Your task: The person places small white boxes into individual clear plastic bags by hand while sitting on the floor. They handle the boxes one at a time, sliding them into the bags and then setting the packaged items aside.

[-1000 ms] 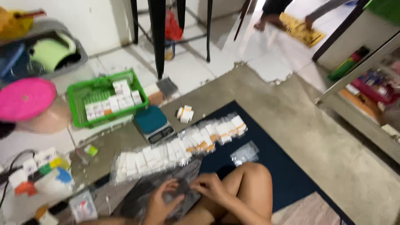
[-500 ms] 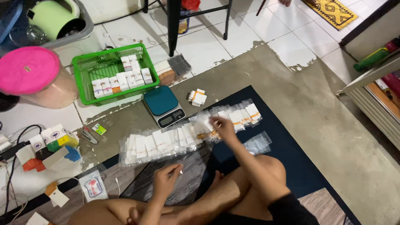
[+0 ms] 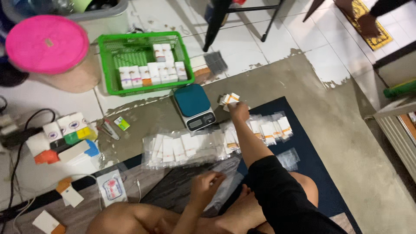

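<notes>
**Right hand reaches the small boxes beside the scale; left hand rests on a clear bag**

The right hand point(image 3: 238, 111) stretches forward over the floor and its grip closes on the near edge of a small cluster of white boxes with orange bands point(image 3: 229, 100). These boxes lie on the bare concrete floor point(image 3: 312, 112), just beyond the fingers and just to the right of the teal kitchen scale point(image 3: 193, 106). Whether the boxes are lifted or only touched cannot be told.

Nearer the body than that grip runs a long row of bagged white boxes point(image 3: 195, 147), laid side by side in clear plastic across the edge of the dark blue mat point(image 3: 312, 173); the forearm passes over this row.

The left hand point(image 3: 207, 184) sits low, close to the knees, fingers curled down onto a clear plastic bag point(image 3: 225, 190) that lies on a dark sheet; the grip looks loose, pressing rather than clenched.

Far beyond the right grip and to its left stands a green basket point(image 3: 113, 65) holding more white boxes, with a pink-lidded tub point(image 3: 47, 43) beside it.
</notes>
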